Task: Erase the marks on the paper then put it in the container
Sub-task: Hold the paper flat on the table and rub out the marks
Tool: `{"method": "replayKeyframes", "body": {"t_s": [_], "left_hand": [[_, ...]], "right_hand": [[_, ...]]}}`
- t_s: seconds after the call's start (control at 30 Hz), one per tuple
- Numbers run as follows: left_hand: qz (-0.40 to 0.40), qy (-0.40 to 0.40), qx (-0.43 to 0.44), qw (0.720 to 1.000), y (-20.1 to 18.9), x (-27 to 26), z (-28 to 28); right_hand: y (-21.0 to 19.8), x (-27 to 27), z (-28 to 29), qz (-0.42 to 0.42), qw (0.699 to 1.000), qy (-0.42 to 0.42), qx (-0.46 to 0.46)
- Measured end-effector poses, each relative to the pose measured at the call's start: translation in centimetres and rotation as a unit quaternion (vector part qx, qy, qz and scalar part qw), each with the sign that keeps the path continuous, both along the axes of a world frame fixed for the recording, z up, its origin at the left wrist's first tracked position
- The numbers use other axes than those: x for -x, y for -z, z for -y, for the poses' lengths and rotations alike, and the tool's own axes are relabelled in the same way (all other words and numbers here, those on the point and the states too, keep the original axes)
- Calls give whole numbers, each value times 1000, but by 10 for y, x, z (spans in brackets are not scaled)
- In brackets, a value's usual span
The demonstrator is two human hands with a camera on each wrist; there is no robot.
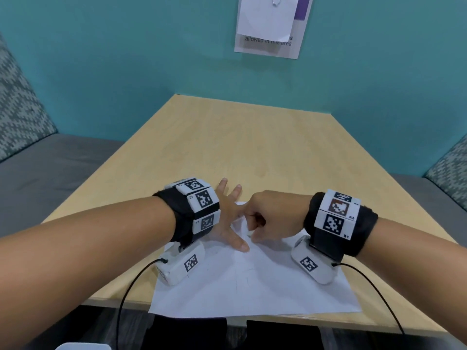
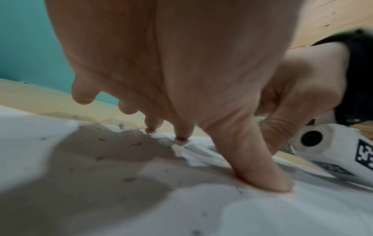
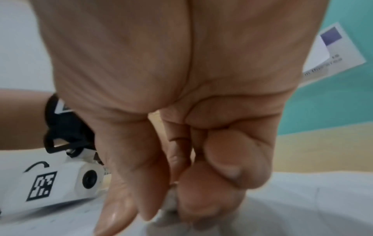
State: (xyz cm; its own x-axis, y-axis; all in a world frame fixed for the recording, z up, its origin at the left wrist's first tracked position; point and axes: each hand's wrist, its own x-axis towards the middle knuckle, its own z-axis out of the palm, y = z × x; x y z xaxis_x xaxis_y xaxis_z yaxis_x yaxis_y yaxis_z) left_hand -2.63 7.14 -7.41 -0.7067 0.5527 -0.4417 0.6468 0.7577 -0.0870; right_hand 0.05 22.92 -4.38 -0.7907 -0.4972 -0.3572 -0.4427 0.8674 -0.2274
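A white sheet of paper [image 1: 252, 286] lies on the wooden table [image 1: 252, 147] at its near edge, with faint pencil marks [image 1: 242, 276] near its middle. My left hand [image 1: 235, 218] is spread flat, thumb [image 2: 268, 180] and fingertips pressing the paper's far part [image 2: 201, 215] down. Right beside it, my right hand [image 1: 255, 231] is curled, thumb and fingers pinching a small whitish eraser [image 3: 170, 201] whose tip touches the paper [image 3: 302, 199]. Dark eraser crumbs [image 2: 101, 138] are scattered on the sheet. The paper's far corner looks crumpled by the left fingertips.
The table's far half is bare wood up to a teal wall with a paper notice [image 1: 267, 24]. Grey benches [image 1: 50, 168] run along both sides. Cables [image 1: 126, 299] hang from both wrist cameras. A white object's edge [image 1: 80, 346] shows at the bottom left.
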Motion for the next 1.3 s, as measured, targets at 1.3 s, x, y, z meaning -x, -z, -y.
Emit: {"method": "replayKeyframes", "body": {"t_s": [1.3], "left_hand": [[20,10,-14,1000,14,-4,30]], "right_hand": [[-4,15,14,-2,999,38,27]]}}
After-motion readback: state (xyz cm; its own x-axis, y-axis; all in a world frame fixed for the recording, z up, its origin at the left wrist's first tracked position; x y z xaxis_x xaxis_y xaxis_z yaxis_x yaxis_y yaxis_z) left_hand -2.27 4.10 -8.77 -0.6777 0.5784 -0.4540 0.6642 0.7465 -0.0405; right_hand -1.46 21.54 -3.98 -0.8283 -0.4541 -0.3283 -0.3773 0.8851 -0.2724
